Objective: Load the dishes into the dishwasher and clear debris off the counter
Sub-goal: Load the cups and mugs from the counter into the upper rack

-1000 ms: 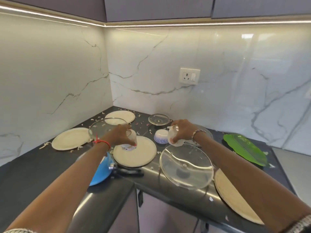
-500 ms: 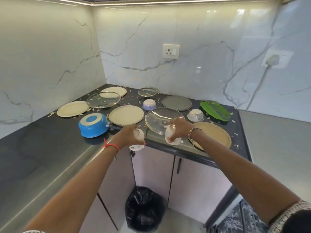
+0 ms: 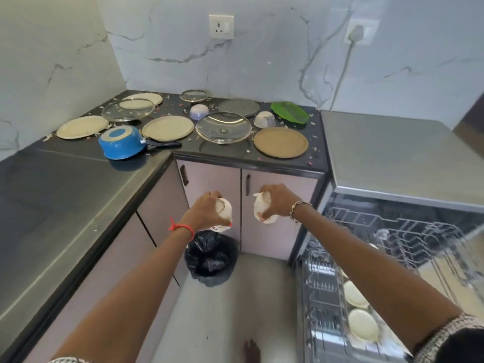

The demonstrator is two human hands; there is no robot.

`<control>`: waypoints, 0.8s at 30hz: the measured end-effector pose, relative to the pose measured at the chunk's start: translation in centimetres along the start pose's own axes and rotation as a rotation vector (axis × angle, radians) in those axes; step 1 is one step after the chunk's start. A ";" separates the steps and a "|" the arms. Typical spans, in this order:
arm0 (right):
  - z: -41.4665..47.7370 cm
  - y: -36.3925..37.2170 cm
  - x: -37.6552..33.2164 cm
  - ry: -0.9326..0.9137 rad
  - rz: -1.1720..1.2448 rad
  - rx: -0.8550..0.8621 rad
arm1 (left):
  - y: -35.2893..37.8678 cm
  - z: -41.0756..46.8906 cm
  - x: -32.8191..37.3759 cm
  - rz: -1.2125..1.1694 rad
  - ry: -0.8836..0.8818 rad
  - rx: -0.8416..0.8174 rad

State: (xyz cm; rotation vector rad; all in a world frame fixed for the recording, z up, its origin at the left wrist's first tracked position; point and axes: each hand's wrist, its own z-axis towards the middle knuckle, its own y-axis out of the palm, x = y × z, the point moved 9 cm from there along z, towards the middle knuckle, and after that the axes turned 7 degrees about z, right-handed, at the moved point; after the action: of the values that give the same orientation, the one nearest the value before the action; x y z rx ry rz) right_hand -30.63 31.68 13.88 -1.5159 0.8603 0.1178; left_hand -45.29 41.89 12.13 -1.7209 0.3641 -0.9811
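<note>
left hand (image 3: pixel 205 210) is gripping a white cup (image 3: pixel 224 208), right hand (image 3: pixel 279 203) a second cup (image 3: pixel 262 208); the first's print is showing unreadably blurred.

— What are your hands hiding?
— My left hand (image 3: pixel 207 209) is covering most of the white cup (image 3: pixel 224 210), and my right hand (image 3: pixel 279 203) is wrapping the second cup (image 3: pixel 263 214); neither print is reading clearly.
— And elsewhere?
— My left forearm (image 3: pixel 157 256) is crossing a corner of the black bin bag (image 3: pixel 209 260). The dishwasher rack (image 3: pixel 419 242) on the right is blurring. The near edge is cutting off my foot (image 3: pixel 251 351). The debris (image 3: pixel 170 109) on the far counter (image 3: pixel 230 151) is showing too small to identify.
</note>
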 end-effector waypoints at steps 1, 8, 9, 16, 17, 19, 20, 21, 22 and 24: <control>-1.4 0.3 0.8 0.011 0.003 0.001 | 0.9 -0.9 0.9 -0.008 0.014 -0.013; -8.8 2.3 7.1 0.134 0.035 -0.013 | 6.8 -4.7 6.7 -0.021 0.097 -0.080; -9.8 2.5 7.9 0.150 0.037 -0.013 | 7.7 -4.9 7.6 -0.014 0.109 -0.088; -16.2 2.9 16.1 0.269 0.064 0.005 | 14.4 -5.8 14.4 0.015 0.188 -0.190; -17.0 2.7 17.2 0.279 0.064 0.008 | 15.1 -5.8 15.5 0.018 0.200 -0.202; -18.2 1.9 19.8 0.290 0.063 0.013 | 16.9 -5.3 17.9 0.024 0.216 -0.221; -18.6 1.5 21.4 0.297 0.062 0.018 | 17.8 -4.9 19.1 0.022 0.220 -0.227; -19.0 0.8 22.8 0.295 0.057 0.023 | 18.7 -4.5 20.4 0.016 0.222 -0.232; -19.3 0.3 24.0 0.296 0.052 0.019 | 19.3 -4.1 21.6 0.010 0.223 -0.233; -19.7 -1.1 27.1 0.289 0.035 0.009 | 20.8 -3.0 24.3 0.009 0.216 -0.223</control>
State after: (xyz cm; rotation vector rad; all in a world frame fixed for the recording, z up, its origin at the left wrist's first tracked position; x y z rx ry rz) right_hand -18.95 2.13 3.11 -1.5319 1.1154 -0.0812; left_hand -28.07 15.94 4.18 -1.8136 0.6417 -1.1588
